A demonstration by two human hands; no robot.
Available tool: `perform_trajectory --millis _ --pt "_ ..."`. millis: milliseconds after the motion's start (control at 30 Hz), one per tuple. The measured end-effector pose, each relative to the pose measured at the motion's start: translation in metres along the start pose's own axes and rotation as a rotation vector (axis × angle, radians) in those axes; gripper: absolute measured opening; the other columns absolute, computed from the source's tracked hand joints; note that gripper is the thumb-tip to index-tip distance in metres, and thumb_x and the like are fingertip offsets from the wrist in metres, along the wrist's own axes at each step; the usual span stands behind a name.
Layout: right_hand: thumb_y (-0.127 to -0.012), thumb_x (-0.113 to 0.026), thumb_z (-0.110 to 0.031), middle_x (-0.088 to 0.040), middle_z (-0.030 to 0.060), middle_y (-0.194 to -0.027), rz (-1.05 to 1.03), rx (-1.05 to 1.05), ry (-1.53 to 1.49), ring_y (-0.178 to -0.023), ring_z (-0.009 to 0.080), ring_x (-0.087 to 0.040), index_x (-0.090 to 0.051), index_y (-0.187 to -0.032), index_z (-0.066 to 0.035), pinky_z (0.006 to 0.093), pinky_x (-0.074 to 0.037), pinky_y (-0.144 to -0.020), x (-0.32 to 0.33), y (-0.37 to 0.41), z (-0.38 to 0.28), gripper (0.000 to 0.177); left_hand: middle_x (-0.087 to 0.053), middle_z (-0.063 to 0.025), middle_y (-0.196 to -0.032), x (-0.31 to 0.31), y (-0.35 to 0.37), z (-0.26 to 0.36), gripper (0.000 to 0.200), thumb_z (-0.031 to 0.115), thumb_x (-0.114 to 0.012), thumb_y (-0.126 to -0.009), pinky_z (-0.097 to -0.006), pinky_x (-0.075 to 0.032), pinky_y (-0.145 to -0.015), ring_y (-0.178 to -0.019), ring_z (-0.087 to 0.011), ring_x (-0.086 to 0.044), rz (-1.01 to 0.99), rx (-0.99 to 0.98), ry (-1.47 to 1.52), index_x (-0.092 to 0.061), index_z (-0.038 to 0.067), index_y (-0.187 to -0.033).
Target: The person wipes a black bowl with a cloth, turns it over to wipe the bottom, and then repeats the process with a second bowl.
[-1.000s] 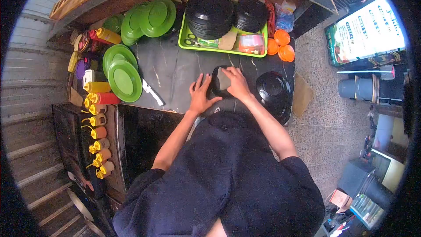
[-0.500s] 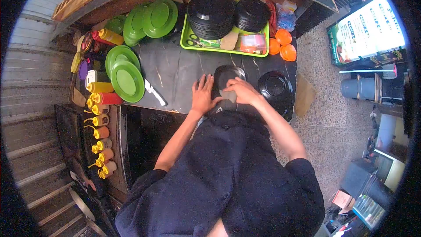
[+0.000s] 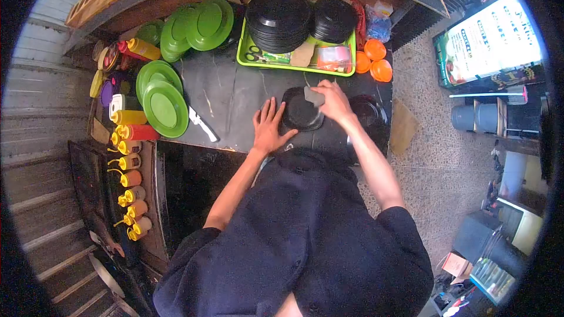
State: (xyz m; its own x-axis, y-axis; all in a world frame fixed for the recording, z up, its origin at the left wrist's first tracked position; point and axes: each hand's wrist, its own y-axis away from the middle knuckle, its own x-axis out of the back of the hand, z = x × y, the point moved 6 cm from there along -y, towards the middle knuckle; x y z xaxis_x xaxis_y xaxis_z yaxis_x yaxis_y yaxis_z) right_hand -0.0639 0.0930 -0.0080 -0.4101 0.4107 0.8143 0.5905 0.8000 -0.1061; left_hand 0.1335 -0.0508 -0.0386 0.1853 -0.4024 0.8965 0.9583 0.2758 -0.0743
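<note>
The right hand [image 3: 332,101] is pinching a gray cloth [image 3: 314,97] at the far-right rim of the black plate [image 3: 302,118], having moved from its near edge. The left hand [image 3: 269,130] is staying spread at the plate's left side. The right wrist is partly hiding another black dish [image 3: 370,110]. Everything is resting on a dark, pale-veined countertop [image 3: 226,97] beside speckled flooring [image 3: 411,185].

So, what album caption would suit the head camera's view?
Left hand at a black dish, right hand holding a greyish piece, perhaps cloth, at the dish's far side.
</note>
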Motion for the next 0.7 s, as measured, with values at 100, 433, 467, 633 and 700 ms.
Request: perform_trajectory --millis 100,433,467,633,700 --pt "-0.067 -0.075 0.005 -0.068 0.0101 -0.119 0.004 -0.057 0.104 -0.112 0.0345 -0.063 -0.075 -0.124 -0.006 0.0430 -0.056 -0.100 -0.005 0.016 -0.019 0.057 -0.027 -0.0197 -0.174 -0.001 0.001 0.001 0.107 0.066 -0.077 -0.082 -0.0600 -0.018 -0.126 -0.161 -0.0366 -0.023 -0.010 0.015 0.001 -0.035 0.014 -0.167" --pt "-0.069 -0.079 -0.008 -0.073 0.0166 -0.106 -0.195 -0.065 -0.122 -0.104 0.0396 -0.070 -0.076 -0.105 -0.003 0.0467 -0.056 -0.096 -0.040 0.052 -0.050 0.037 -0.024 -0.0200 -0.175 -0.011 0.003 -0.002 0.103 0.063 -0.075 -0.086 -0.0627 -0.016 -0.124 -0.162 -0.0385 -0.020 -0.013 -0.012 -0.026 -0.035 0.013 -0.167" --pt "-0.071 -0.081 -0.010 -0.072 0.0186 -0.101 -0.179 -0.069 -0.186 -0.102 0.0413 -0.070 -0.074 -0.100 -0.002 0.0482 -0.056 -0.093 -0.046 0.047 -0.054 0.031 -0.023 -0.0186 -0.176 -0.015 0.004 -0.005 0.105 0.061 -0.077 -0.084 -0.0638 -0.015 -0.124 -0.163 -0.0378 -0.018 -0.011 -0.013 -0.019 -0.034 0.016 -0.167" --pt "-0.074 -0.083 -0.016 -0.072 0.0200 -0.102 -0.253 -0.142 -0.390 -0.103 0.0415 -0.071 -0.073 -0.101 0.000 0.0466 -0.057 -0.089 -0.054 0.023 -0.046 0.033 -0.022 -0.0179 -0.176 -0.011 0.000 -0.004 0.104 0.062 -0.077 -0.083 -0.0631 -0.013 -0.125 -0.163 -0.0365 -0.016 -0.048 0.009 0.018 -0.036 0.017 -0.167" --pt "-0.074 -0.082 -0.018 -0.073 0.0211 -0.103 -0.111 -0.218 -0.400 -0.099 0.0419 -0.072 -0.074 -0.100 0.000 0.0463 -0.057 -0.086 -0.041 0.010 -0.033 0.032 -0.022 -0.0175 -0.176 -0.009 0.000 -0.005 0.104 0.063 -0.077 -0.082 -0.0623 -0.012 -0.126 -0.163 -0.0361 -0.016 -0.050 0.038 0.043 -0.036 0.018 -0.167"
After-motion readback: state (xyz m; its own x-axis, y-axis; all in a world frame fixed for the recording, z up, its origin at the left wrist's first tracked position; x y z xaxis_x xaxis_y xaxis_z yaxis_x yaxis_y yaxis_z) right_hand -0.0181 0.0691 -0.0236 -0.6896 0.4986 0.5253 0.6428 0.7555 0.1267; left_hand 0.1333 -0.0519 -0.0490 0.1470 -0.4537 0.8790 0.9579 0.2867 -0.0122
